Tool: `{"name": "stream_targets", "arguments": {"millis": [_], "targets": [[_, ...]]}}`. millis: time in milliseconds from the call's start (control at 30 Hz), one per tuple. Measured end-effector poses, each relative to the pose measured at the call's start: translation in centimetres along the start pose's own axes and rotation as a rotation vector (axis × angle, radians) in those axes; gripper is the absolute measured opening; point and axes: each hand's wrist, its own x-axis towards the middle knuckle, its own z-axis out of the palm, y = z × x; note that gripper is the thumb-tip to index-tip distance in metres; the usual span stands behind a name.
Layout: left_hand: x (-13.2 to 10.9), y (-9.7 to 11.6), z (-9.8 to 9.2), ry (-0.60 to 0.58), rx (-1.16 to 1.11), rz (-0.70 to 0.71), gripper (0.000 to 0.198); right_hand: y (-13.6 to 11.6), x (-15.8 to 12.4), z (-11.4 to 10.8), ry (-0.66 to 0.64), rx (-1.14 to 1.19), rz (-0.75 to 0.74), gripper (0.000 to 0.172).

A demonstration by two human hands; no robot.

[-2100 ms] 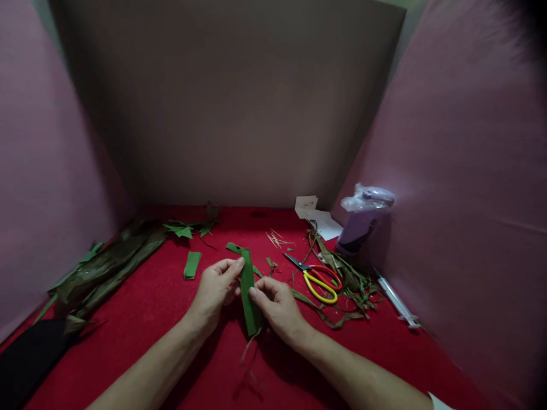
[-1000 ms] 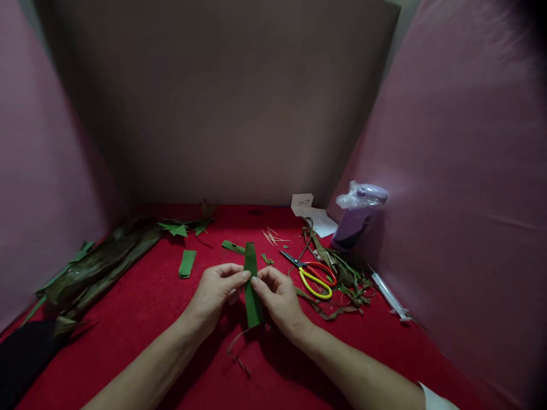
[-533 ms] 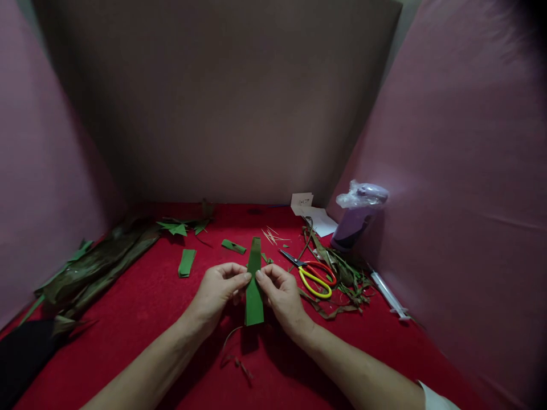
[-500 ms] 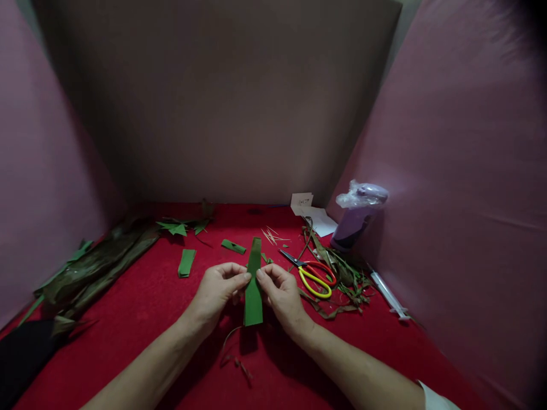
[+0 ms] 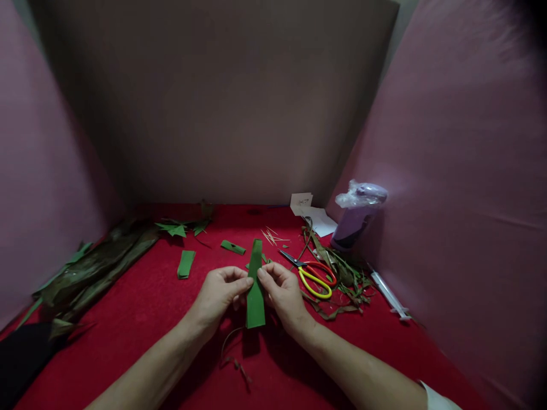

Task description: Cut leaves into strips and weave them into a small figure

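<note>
A long green leaf strip [image 5: 256,307], folded and narrower toward its far end, is held up over the red cloth [image 5: 141,347]. My left hand [image 5: 220,293] pinches its left edge between thumb and fingers. On the opposite edge my right hand [image 5: 285,293] grips it the same way, thumb on top. Both hands' fingertips are partly hidden behind the strip. A thin dry stem [image 5: 226,344] lies on the cloth just below. Past the hands rest a small folded leaf piece [image 5: 233,246] and a second one [image 5: 186,265] to the left.
Scissors [image 5: 314,273] with red and yellow handles lie right of my hands, beside leaf scraps [image 5: 348,276]. Farther right are a syringe [image 5: 390,295] and a purple bottle [image 5: 352,228]. Toothpicks [image 5: 272,236] and white paper [image 5: 318,221] lie behind. Large dark leaves [image 5: 102,267] fill the left side.
The leaf strip has shifted very slightly right and toward me, with both hands still gripping it. Its near end has turned a little. Other things look the same.
</note>
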Motion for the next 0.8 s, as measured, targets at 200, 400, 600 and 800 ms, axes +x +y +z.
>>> {"name": "stream_targets", "arguments": {"millis": [200,400,600,800], "targets": [[-0.06,0.22,0.06,-0.025,-0.011,-0.007,0.022,-0.30,-0.03,0.11,0.005,0.015,0.051,0.026],[0.09,0.16,-0.04,-0.002,-0.019,0.022,0.020,-0.63,-0.13,0.13,-0.028,0.021,0.033,0.022],[0.01,0.12,0.06,-0.045,-0.039,0.006,0.022,-0.43,0.10,-0.25,-0.019,0.031,-0.035,0.016],[-0.35,0.28,0.24,-0.024,-0.016,-0.033,0.021,-0.64,0.19,-0.36,-0.037,0.026,-0.049,0.015]]}}
